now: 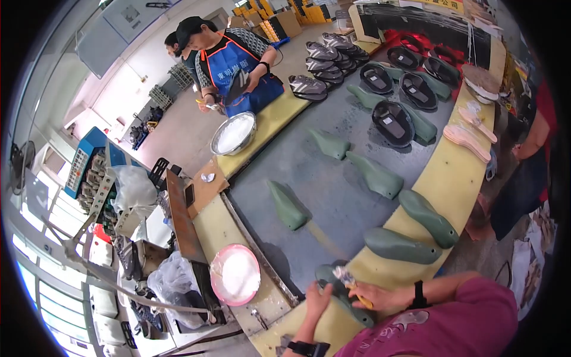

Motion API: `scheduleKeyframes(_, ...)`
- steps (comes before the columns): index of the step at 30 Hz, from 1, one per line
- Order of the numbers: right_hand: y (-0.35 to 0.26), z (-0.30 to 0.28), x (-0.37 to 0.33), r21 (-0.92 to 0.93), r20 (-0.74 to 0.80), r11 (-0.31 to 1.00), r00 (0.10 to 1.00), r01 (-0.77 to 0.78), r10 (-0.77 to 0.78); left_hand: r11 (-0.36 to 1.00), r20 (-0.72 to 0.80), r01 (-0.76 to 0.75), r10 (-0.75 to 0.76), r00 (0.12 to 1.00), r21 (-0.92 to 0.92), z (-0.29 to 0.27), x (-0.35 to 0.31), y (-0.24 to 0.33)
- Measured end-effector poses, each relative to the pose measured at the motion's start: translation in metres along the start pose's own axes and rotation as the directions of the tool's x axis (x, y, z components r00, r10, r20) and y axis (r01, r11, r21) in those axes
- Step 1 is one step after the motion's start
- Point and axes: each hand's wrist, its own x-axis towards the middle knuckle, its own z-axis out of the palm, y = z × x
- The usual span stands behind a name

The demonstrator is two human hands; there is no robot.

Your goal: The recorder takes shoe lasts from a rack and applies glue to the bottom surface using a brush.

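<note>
Near edge of the bench, worker in a magenta top, both hands at one green shoe last (357,316). Right hand (379,297) is closed round the yellow handle of a brush (361,301), its whitish head pointing far-left over the last. Left hand (316,299) is just left of that last, fingers parted and a bit bent; can't tell whether it grips or only touches. The last lies aslant at the near yellow border (452,190), partly covered by the hands. To the left, a pink bowl (215,279) of white paste (241,273) (well apart from the brush). Just right and farther, two more green lasts (404,246) lie side by side on the yellow border. Mid-bench, three others (376,177) lie spaced out on the grey surface (256,196). Beyond, black shoes (392,124) with pale labels inside sit near more lasts, under red light at the far right. Pinkish soles (467,143) rest on the right-hand border; striped footwear (333,59) is heaped at the far edge. Across the bench, a co-worker (238,71) in a blue apron handles a dark shoe (238,88), a metal bowl (246,144) of white stuff near them.
</note>
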Motion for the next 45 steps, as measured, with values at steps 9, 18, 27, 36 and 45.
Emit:
scheduleKeyframes(9, -0.008, -0.069, 0.021, -0.215, -0.05, 0.948, 0.967, 0.233, -0.249, 0.969, -0.084, -0.168, 0.155, 0.984, -0.181, 0.035, -0.064, 0.013)
scheduleKeyframes(18, -0.019, -0.087, -0.01, -0.186, -0.153, 0.955, 0.953, 0.231, -0.26, 0.977, -0.073, 0.05, -0.066, 0.995, -0.206, 0.006, -0.061, -0.026)
scheduleKeyframes(27, -0.038, -0.127, 0.011, 0.023, -0.192, 0.997, 0.978, -0.077, 0.08, 0.771, 0.212, 0.166, -0.041, 0.976, -0.614, -0.007, -0.045, 0.054)
scheduleKeyframes(36, -0.051, -0.122, 0.056, 0.263, -0.082, 0.942, 0.968, -0.208, 0.237, 0.704, 0.402, 0.219, 0.102, 0.91, -0.676, -0.025, -0.053, 0.084)
scheduleKeyframes(45, -0.005, -0.137, 0.005, -0.264, -0.196, 0.964, 0.98, -0.039, -0.014, 0.43, 0.443, 0.372, 0.073, 0.894, -0.822, -0.017, 0.0, 0.069)
